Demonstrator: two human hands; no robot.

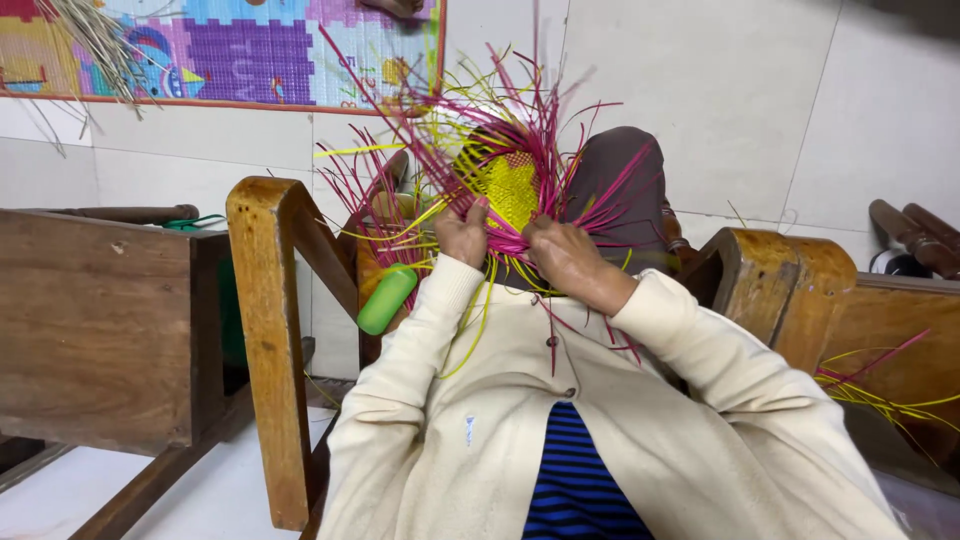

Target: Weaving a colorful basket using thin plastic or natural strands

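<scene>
Your left hand [462, 236] has its fingers curled tight around pink strips at the lower left edge of the woven piece [510, 185], and your right hand [568, 258] pinches the strands at its lower right edge, knuckles up, fingers folded in on the weave. The two hands sit just beside each other, both wrists bent up from cream knitted sleeves that rise from six o'clock. The woven piece rests above your hands at twelve o'clock: a flat, tight yellow centre with thin, stiff pink and yellow strips fanning out all round. A single green cylinder-shaped handle [387, 298] lies at eight o'clock from your left hand. Beyond it, at nine o'clock, stands a worn wooden chair frame [262, 300]. More loose strips [880, 395] trail at four o'clock.
</scene>
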